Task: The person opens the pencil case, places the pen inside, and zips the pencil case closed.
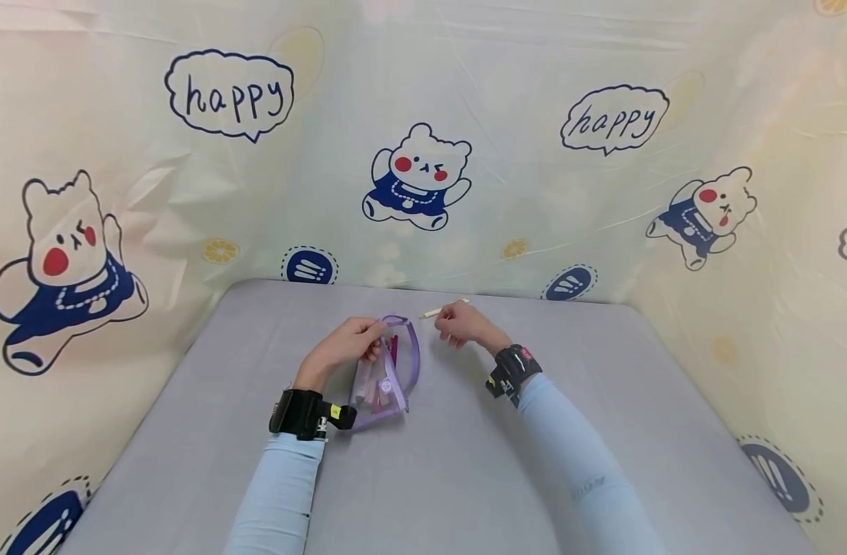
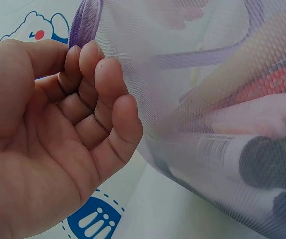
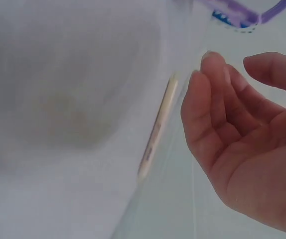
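Observation:
My left hand [image 1: 347,341] pinches the purple zip edge [image 2: 85,22] of a see-through mesh pouch [image 1: 359,389] between thumb and fingers. The pouch stands on the table with its mouth apart. Through the mesh, in the left wrist view, show a red stick [image 2: 277,77], a pale pink tube [image 2: 257,114] and a white bottle [image 2: 220,149] with a dark end. Beyond the pouch, a slim cream pen-like stick [image 3: 158,127] lies on the table. Beside it hovers my right hand [image 1: 465,322], fingers loosely bent, thumb apart, holding nothing.
A grey cloth covers the table [image 1: 465,470]. Behind and at both sides hangs a printed curtain [image 1: 506,92] with cartoon bears and writing. The stick lies near the table's back edge.

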The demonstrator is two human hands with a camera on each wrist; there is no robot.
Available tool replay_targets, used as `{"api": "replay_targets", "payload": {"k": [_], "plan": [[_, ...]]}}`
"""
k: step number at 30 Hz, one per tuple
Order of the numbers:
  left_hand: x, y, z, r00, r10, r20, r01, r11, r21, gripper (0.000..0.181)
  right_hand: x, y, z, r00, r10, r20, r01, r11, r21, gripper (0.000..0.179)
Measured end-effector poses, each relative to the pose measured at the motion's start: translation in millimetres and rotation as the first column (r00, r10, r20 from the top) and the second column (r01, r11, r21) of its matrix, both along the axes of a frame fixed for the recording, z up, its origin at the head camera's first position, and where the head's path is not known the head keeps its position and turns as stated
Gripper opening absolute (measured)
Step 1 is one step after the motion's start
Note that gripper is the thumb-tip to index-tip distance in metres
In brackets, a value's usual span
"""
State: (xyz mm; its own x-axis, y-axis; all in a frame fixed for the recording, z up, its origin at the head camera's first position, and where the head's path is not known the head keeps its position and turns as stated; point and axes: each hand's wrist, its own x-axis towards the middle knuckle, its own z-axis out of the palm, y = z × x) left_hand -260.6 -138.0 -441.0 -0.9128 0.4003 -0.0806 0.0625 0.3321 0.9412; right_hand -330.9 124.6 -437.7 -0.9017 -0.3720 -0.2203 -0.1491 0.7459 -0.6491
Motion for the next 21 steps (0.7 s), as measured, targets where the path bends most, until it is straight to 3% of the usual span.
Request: {"api": "replay_targets", "payload": {"k": [10, 16, 21], "plan": [[-0.3, -1.7, -0.4, 1.0, -0.003, -0.003, 0.003, 1.0, -0.003, 0.033, -23.4, 1, 10.7, 0.992, -0.005, -0.125, 0.032, 0.977, 0.211, 0.015], [0.7, -2.7, 0.7, 1.0, -0.001, -0.008, 0.001, 1.0, -0.011, 0.034, -34.1, -2, 7.0, 0.985, -0.024, -0.169, 0.064, 0.968, 0.241, 0.013], [1.4, -1.2, -0.2, 1.0, -0.006, -0.013, 0.006, 1.0, -0.013, 0.035, -41.9, -2, 3.3, 0.985, -0.079, -0.151, 0.11, 0.971, 0.211, 0.018]]}}
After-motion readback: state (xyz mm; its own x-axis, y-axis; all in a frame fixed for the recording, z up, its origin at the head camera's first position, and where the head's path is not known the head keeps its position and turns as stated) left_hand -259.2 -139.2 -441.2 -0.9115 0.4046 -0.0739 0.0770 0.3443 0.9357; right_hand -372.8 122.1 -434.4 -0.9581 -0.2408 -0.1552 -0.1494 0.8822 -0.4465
